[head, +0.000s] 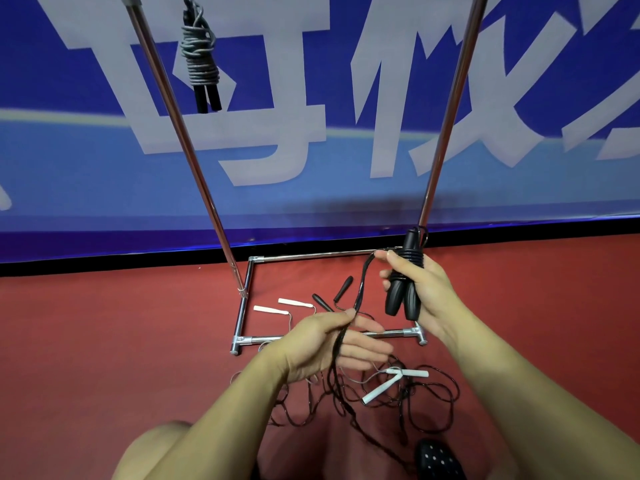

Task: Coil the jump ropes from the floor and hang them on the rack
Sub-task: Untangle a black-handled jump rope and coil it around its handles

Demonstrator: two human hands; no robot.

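My right hand (420,285) grips two black jump-rope handles (401,299) held side by side, with a few turns of black cord wound round their upper part. The cord (360,289) runs from there down to my left hand (329,344), which pinches it between thumb and fingers; the other fingers are stretched out. Below that hand the cord trails to the red floor. A coiled grey rope with black handles (201,64) hangs high on the metal rack (194,161). Loose ropes with white handles (381,389) and black handles (343,289) lie tangled on the floor.
The rack's chrome base frame (242,306) rests on the red floor against a blue banner wall (311,116); two slanted poles rise from it. A second white-handled pair (277,306) lies inside the base. My knee and a black dotted shoe (440,459) show at the bottom.
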